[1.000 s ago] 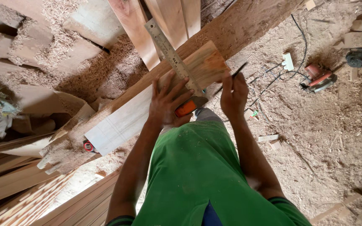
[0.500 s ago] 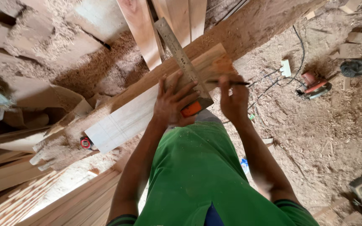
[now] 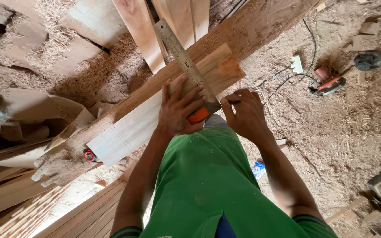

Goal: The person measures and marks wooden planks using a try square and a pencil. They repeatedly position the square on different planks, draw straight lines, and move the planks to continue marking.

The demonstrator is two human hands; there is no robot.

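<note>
A pale wooden plank (image 3: 133, 128) lies across a long sawdust-covered beam (image 3: 261, 26). A metal square ruler (image 3: 179, 55) with an orange handle (image 3: 198, 115) rests across the plank. My left hand (image 3: 179, 108) presses flat on the ruler and the plank, fingers spread. My right hand (image 3: 243, 114) is closed on a dark pencil (image 3: 233, 102), its tip at the ruler's edge near the plank's near side. My green shirt fills the lower middle.
Several planks (image 3: 164, 22) lean at the top. Stacked boards (image 3: 18, 207) lie at lower left. A small red tape measure (image 3: 89, 155) sits by the plank's end. On the sawdust floor are a red power tool (image 3: 327, 80), a cable (image 3: 307, 42) and wood offcuts (image 3: 369, 28).
My right hand has lowered the pencil from pointing outward to the ruler's edge. The view has shifted slightly; my left hand stays on the ruler.
</note>
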